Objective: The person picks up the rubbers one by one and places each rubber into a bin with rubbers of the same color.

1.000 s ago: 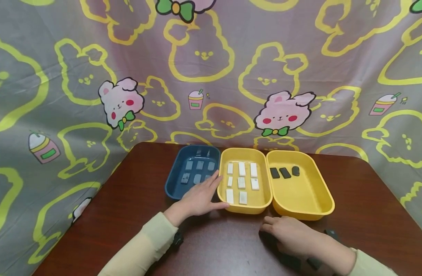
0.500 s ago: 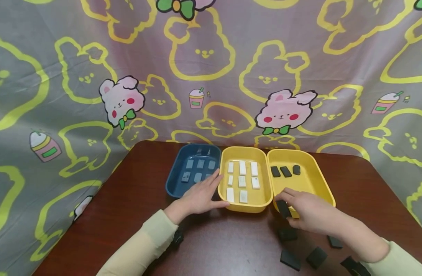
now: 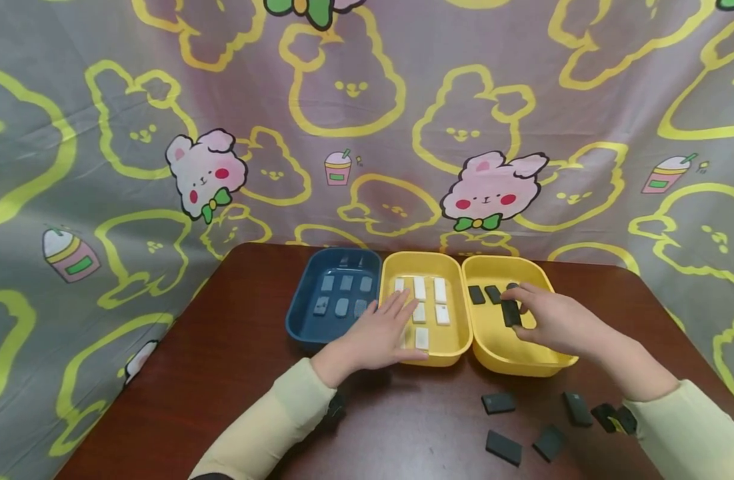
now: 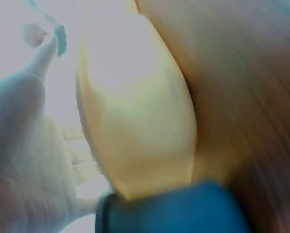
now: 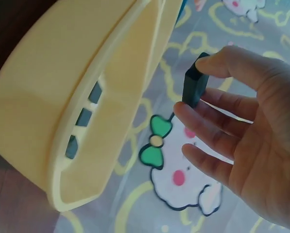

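Note:
My right hand (image 3: 555, 320) pinches a black rectangular block (image 3: 511, 312) between thumb and fingertips, above the inside of the right yellow bin (image 3: 517, 365). In the right wrist view this block (image 5: 195, 82) is held clear of the bin wall, the other fingers loosely bent. Three dark pieces lie in a row in that bin, among them a black block (image 3: 477, 295). My left hand (image 3: 375, 337), fingers spread and fairly straight, is over the left part of the middle yellow bin (image 3: 445, 361), hiding some of its white blocks (image 3: 440, 290); whether it touches the rim I cannot tell.
A blue bin (image 3: 301, 293) with several grey blocks (image 3: 346, 283) adjoins the middle bin on the left. Several black blocks, one a flat rectangle (image 3: 503, 447), lie on the brown table (image 3: 415, 427) before the right bin. A patterned curtain (image 3: 379, 153) hangs behind.
My right hand has lifted a black block off the table and carried it forward over the right yellow bin. My left hand has shifted right, from between the bins to over the middle one.

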{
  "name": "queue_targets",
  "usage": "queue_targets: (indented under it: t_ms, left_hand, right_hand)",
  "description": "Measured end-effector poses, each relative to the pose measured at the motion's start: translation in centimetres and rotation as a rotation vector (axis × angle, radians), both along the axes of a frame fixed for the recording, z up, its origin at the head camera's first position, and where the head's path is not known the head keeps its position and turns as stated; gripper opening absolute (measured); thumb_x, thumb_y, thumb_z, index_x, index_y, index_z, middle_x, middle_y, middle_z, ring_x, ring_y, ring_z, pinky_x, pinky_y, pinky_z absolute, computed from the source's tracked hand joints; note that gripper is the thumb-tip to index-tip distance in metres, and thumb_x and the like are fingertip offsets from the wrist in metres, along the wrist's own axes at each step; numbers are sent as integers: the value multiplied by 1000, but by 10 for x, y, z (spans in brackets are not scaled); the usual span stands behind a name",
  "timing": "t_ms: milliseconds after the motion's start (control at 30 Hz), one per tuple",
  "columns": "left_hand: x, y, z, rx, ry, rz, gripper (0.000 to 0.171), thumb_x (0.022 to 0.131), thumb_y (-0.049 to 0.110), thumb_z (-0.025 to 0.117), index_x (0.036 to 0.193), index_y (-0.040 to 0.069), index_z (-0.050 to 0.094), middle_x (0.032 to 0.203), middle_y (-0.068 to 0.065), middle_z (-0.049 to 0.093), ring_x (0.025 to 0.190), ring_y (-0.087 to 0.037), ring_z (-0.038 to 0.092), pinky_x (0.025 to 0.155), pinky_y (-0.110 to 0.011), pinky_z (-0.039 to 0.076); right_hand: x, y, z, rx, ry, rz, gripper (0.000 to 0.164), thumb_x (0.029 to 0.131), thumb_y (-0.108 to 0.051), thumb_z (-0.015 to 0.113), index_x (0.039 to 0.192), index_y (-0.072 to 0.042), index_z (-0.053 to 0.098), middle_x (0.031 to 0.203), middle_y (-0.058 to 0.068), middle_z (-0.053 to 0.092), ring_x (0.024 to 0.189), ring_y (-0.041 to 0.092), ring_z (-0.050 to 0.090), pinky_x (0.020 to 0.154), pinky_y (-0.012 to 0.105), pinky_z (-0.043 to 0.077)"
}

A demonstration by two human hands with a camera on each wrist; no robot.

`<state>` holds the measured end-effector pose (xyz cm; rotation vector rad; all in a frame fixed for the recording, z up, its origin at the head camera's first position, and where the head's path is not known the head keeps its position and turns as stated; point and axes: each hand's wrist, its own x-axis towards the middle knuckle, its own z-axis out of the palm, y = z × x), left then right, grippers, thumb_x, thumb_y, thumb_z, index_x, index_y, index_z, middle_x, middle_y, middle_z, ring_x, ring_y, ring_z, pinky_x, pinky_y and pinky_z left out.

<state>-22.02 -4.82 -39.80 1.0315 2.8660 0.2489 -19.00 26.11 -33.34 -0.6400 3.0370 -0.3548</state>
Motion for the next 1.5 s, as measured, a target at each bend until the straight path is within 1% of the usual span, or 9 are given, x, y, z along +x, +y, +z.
queue_targets:
  t_ms: [167, 333, 500, 667, 800, 933, 1067, 1300, 1500]
  left_hand:
    - [2, 30, -2, -15, 37, -115, 94, 88, 73, 43, 157, 15, 17, 163, -3, 5, 147, -18, 8, 112, -50, 21]
    - [4, 56, -7, -31, 50, -175, 92, 89, 72, 44, 157, 17, 14, 162, 1, 4, 147, -15, 8, 113, -47, 22]
    - [7, 72, -13, -87, 87, -231, 93, 88, 74, 40, 157, 19, 9, 162, 4, 1, 147, -14, 8, 111, -44, 26]
    - [9, 76, -20, -137, 110, -264, 94, 88, 75, 37, 157, 19, 9, 162, 5, 0, 146, -13, 8, 110, -42, 29]
    - [7, 76, -25, -131, 104, -268, 94, 87, 76, 37, 157, 19, 10, 162, 6, 1, 146, -11, 9, 110, -41, 29]
    - [5, 76, -27, -119, 120, -281, 95, 87, 76, 38, 157, 18, 11, 162, 5, 3, 145, -9, 10, 110, -40, 30]
    - [5, 75, -27, -115, 143, -295, 99, 85, 78, 40, 157, 16, 13, 162, 3, 5, 145, -8, 12, 108, -38, 32]
    - [5, 75, -27, -123, 135, -297, 102, 83, 79, 42, 157, 16, 12, 162, 3, 4, 145, -8, 11, 108, -40, 32]
    - [5, 76, -25, -142, 117, -278, 101, 83, 80, 40, 157, 18, 10, 162, 6, 1, 145, -7, 9, 110, -43, 28]
  right_hand:
    - [-22, 3, -7, -9, -12, -9, 53, 76, -15, 82, 122, 2, 60, 116, 19, 60, 101, 33, 59, 85, 53, 49]
    - [-40, -5, -22, 14, 0, 43, 47, 77, -9, 80, 117, 7, 61, 110, 21, 61, 97, 34, 60, 84, 52, 49]
    - [-45, -17, -42, 25, 7, 41, 48, 77, -4, 79, 116, 12, 56, 106, 23, 63, 93, 36, 62, 80, 50, 51]
    - [-48, -22, -59, -31, -40, -4, 39, 79, 0, 77, 107, 8, 51, 89, 17, 63, 75, 27, 62, 67, 43, 52]
    - [-49, -22, -69, -50, -53, -4, 31, 79, 0, 76, 100, 5, 54, 83, 11, 62, 70, 21, 59, 64, 40, 50]
    - [-52, -22, -76, -39, -15, 25, 23, 77, 0, 77, 87, -2, 56, 76, 4, 59, 66, 18, 55, 62, 39, 48]
    - [-53, -24, -82, -4, 49, 50, 24, 75, -1, 77, 79, -7, 55, 71, 0, 54, 64, 17, 53, 60, 39, 47]
    - [-54, -27, -86, 47, 91, 44, 21, 77, -2, 76, 84, -6, 57, 77, 4, 59, 73, 26, 61, 66, 43, 51]
    - [-51, -24, -76, 18, 49, 17, 17, 79, -4, 75, 87, -4, 60, 83, 7, 59, 72, 24, 59, 64, 42, 50]
